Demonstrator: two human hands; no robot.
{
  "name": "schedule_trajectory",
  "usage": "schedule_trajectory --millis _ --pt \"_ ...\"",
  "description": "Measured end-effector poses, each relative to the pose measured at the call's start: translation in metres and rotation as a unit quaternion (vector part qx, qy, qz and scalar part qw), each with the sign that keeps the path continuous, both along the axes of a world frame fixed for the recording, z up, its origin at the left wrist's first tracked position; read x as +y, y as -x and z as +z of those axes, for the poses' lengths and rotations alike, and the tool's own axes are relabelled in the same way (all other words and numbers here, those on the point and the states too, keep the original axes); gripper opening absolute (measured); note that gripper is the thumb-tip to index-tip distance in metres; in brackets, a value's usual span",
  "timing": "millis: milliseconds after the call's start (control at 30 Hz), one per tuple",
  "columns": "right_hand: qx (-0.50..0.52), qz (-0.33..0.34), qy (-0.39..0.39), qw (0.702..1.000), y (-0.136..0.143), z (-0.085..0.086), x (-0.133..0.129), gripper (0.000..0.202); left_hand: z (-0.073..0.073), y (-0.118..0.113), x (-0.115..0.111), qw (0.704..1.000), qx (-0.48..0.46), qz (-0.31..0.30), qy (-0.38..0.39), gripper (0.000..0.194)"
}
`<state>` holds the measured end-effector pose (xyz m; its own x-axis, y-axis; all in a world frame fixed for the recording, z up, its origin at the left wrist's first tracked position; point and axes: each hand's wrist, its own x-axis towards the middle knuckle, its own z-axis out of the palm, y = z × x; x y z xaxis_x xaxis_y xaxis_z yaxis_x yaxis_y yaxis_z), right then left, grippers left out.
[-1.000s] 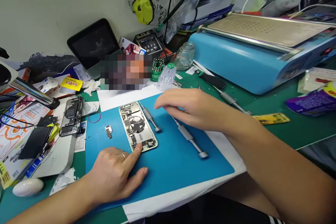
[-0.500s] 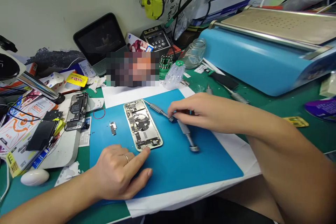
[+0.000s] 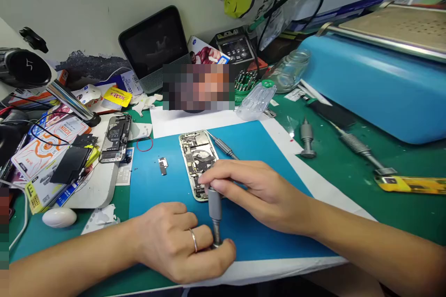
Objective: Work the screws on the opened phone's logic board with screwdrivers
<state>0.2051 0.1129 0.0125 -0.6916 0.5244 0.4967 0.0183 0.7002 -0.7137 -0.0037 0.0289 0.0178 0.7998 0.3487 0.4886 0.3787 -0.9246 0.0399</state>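
Note:
On the blue mat (image 3: pixel 272 148) lies an opened phone (image 3: pixel 201 144), its inner boards and a round coil showing; my right hand covers part of it. A grey screwdriver (image 3: pixel 215 204) is pinched near its tip end by the thumb and fingers of my right hand (image 3: pixel 258 190). Its capped end points toward me, between the curled fingers of my left hand (image 3: pixel 177 241), which wears a ring. A second grey screwdriver (image 3: pixel 225 146) rests along the phone's right edge. To the phone's left sits a small metal bracket piece (image 3: pixel 162 165).
Another opened phone (image 3: pixel 115 139) lies on a white box at left, near a white mouse (image 3: pixel 59 217) and a lamp (image 3: pixel 69 100). A stubby screwdriver (image 3: pixel 307 139), a yellow cutter (image 3: pixel 411 184) and a blue machine (image 3: pixel 369 88) occupy the right. A glass jar (image 3: pixel 289 72) stands behind.
My right hand has lifted the screwdriver from the mat's right side and brought it left over the phone. My left hand has moved off the phone's lower edge to the screwdriver's capped end.

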Motion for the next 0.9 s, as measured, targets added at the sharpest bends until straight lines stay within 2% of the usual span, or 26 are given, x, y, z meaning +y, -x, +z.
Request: schedule_trajectory --millis 100,167,233,300,433,500,533,600,633,700,767,900 --pt "0.005 -0.006 -0.124 0.992 -0.002 -0.003 0.0 0.024 -0.001 0.002 0.001 0.998 -0.055 0.006 -0.003 0.017" --pt "0.003 0.008 -0.23 0.973 -0.002 -0.003 -0.001 0.028 -0.001 0.002 0.001 0.997 -0.08 0.014 -0.011 0.017" --pt "0.0 0.037 -0.304 0.952 0.0 -0.002 -0.003 0.029 0.0 0.001 0.001 0.995 -0.095 0.019 -0.022 0.015" --pt "0.009 0.054 -0.338 0.94 0.003 0.001 -0.006 0.029 -0.001 -0.001 0.0 0.994 -0.102 0.016 -0.032 0.015" --pt "0.032 0.041 -0.366 0.929 0.005 0.003 -0.009 0.03 -0.002 -0.003 -0.001 0.995 -0.09 -0.021 -0.024 0.014" --pt "0.034 0.028 -0.359 0.932 0.003 0.002 -0.009 0.029 0.0 -0.004 -0.002 0.996 -0.081 -0.027 -0.015 0.006" --pt "0.042 0.021 -0.332 0.942 0.002 0.001 -0.009 0.028 0.001 -0.004 -0.003 0.997 -0.067 -0.03 -0.011 0.012" --pt "0.07 0.022 -0.226 0.971 -0.001 -0.002 -0.008 0.028 0.005 -0.005 -0.003 0.998 -0.034 -0.049 -0.01 0.027" --pt "0.087 0.027 -0.161 0.983 -0.002 -0.003 -0.007 0.029 0.007 -0.005 -0.003 0.998 -0.022 -0.064 -0.013 0.027" --pt "0.094 0.046 -0.064 0.992 -0.003 -0.006 -0.006 0.031 0.008 -0.006 -0.002 0.996 -0.018 -0.088 -0.029 0.014" --pt "0.065 0.065 -0.044 0.995 -0.002 -0.008 -0.005 0.03 0.005 -0.006 -0.001 0.994 -0.042 -0.091 -0.046 0.006" --pt "-0.005 0.078 -0.084 0.993 0.002 -0.01 -0.006 0.03 -0.009 -0.006 -0.002 0.99 -0.094 -0.091 -0.051 0.016"
